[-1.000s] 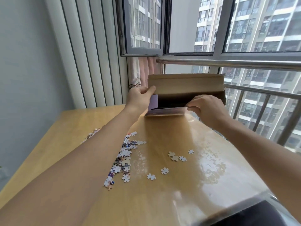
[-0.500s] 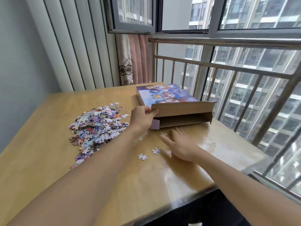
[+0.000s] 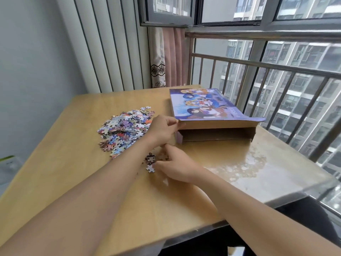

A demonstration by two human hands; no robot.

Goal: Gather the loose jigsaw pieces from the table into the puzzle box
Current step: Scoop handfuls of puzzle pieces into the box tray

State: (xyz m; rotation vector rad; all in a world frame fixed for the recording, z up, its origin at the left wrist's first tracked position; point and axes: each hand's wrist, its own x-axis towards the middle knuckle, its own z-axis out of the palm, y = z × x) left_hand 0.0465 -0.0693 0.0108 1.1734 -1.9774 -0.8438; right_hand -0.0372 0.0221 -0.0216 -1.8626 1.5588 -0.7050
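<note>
Left hand (image 3: 162, 129) has its grip pinched on the near left corner of the puzzle box (image 3: 212, 115), which lies flat on the tabletop (image 3: 73, 163) with its open end facing the person; the heap of jigsaw pieces (image 3: 123, 130) sits left of it; right hand (image 3: 177, 166), fingers loosely spread, touches a few loose pieces (image 3: 151, 162) before the box.
</note>
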